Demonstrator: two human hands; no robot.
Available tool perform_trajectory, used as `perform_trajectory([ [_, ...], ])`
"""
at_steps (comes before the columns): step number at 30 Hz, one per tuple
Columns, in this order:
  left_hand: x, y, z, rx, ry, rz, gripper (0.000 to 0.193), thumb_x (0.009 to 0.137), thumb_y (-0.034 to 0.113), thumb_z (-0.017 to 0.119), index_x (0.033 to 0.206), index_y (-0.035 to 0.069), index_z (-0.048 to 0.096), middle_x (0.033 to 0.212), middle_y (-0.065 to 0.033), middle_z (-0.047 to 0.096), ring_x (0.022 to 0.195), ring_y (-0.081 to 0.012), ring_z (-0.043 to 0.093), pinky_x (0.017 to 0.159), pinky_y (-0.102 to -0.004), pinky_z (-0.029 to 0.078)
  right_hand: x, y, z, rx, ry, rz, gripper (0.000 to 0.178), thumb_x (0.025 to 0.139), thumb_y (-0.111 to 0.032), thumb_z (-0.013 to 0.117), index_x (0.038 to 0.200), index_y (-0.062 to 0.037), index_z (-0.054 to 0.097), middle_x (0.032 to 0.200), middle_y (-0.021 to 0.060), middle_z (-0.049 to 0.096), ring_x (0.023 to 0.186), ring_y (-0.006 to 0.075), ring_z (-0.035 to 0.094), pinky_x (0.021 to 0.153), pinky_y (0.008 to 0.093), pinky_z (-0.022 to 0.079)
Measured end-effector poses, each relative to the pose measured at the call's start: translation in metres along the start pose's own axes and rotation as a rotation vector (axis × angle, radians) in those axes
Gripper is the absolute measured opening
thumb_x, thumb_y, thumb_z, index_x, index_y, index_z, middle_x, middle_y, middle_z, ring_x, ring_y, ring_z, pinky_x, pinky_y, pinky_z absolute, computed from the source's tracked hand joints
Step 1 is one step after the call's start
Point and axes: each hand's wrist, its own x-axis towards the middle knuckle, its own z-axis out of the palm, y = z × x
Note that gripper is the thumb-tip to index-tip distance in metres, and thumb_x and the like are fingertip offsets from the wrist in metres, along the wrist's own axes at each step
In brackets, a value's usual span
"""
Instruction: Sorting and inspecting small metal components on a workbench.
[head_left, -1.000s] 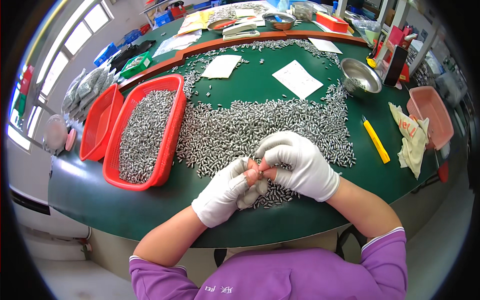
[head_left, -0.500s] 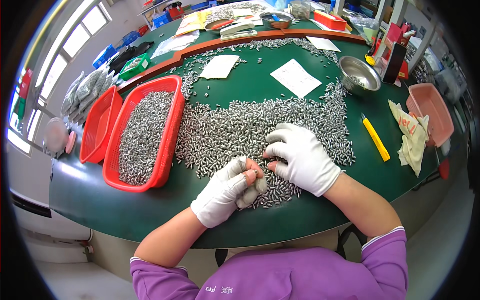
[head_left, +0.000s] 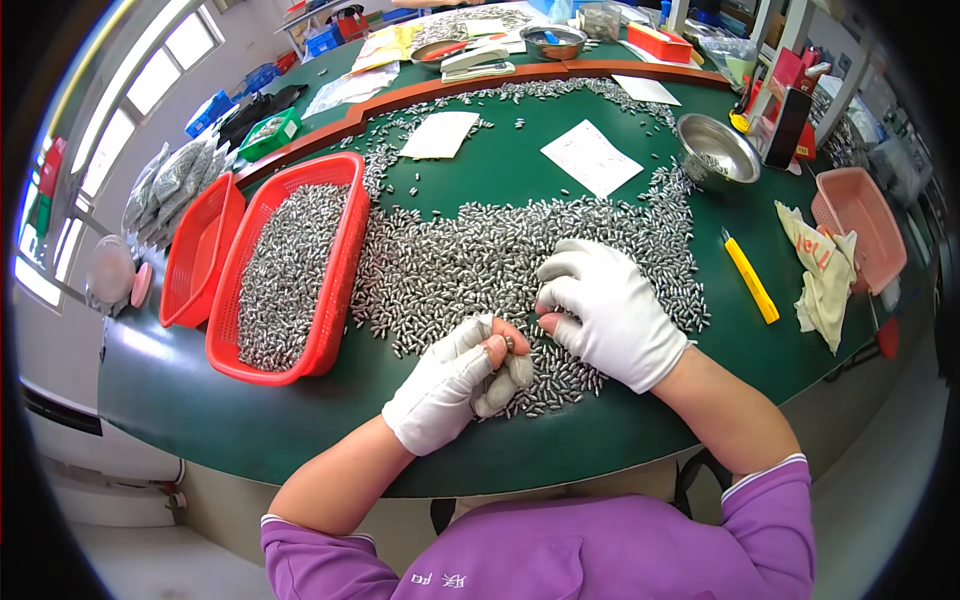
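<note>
Hundreds of small metal pieces [head_left: 455,255] spread over the green table [head_left: 320,440], mid-frame, with windows [head_left: 190,40] at upper left. The table lies bare along its lower edge. At centre, my left hand [head_left: 447,385] clamps one piece [head_left: 509,342] between thumb and forefinger; my right hand [head_left: 615,318] curls palm-down over others; whether it grips any, I cannot tell.

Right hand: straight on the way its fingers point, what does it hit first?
Most likely the loose silvery metal pieces on the table; they lie right ahead of the right hand. Its height above them is unclear, so it may already touch some.
</note>
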Motion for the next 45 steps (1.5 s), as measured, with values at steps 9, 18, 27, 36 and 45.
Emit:
perform_trajectory([
  [9,0.0,0.0,0.005,0.091,0.064,-0.041,0.032,0.096,0.04,0.06,0.105,0.01,0.052,0.079,-0.0012,0.054,0.055,-0.0066,0.039,0.05,-0.0208,0.031,0.002,-0.011,-0.008,0.377,0.07,-0.097,0.025,0.071,-0.012,0.078,0.093,-0.0099,0.069,0.102,0.0085,0.065,0.107,0.0338,0.06,0.091,0.044,0.049],
  [18,-0.007,-0.003,0.004,0.137,0.101,-0.002,0.028,0.095,0.028,0.063,0.109,0.007,0.051,0.083,-0.0044,0.059,0.055,-0.0063,0.044,0.05,-0.0201,0.033,0.007,-0.01,-0.002,0.392,0.158,-0.29,0.018,0.074,-0.017,0.075,0.082,-0.0074,0.063,0.091,0.008,0.063,0.095,0.0328,0.063,0.078,0.0431,0.052],
  [27,-0.003,0.003,0.013,0.1,0.071,0.137,0.022,0.1,0.033,0.053,0.098,0.011,0.051,0.062,0.006,0.033,0.048,-0.0042,0.025,0.043,-0.0216,0.019,-0.011,0.007,-0.034,-0.215,0.324,0.091,0.012,0.082,-0.017,0.067,0.087,-0.0079,0.063,0.087,0.0112,0.063,0.086,0.0314,0.062,0.076,0.0426,0.051],
  [36,-0.069,-0.03,0.033,1.321,0.37,0.315,0.008,0.092,0.014,0.06,0.098,0.009,0.063,0.075,-0.009,0.061,0.066,-0.0227,0.059,0.062,-0.0338,0.048,-0.129,0.07,-0.109,-0.66,-0.035,0.906,0.039,0.083,-0.033,0.068,0.116,-0.0117,0.065,0.109,0.0134,0.064,0.1,0.0329,0.063,0.086,0.044,0.051],
  [45,-0.075,-0.048,0.041,1.835,0.373,0.29,0.011,0.082,0.008,0.057,0.093,0.009,0.057,0.08,-0.0108,0.063,0.074,-0.0307,0.063,0.065,-0.0418,0.05,-0.151,0.04,-0.089,-0.01,0.575,0.875,0.033,0.1,-0.025,0.051,0.123,-0.001,0.056,0.091,0.0062,0.064,0.077,0.0151,0.058,0.073,0.0286,0.048],
])
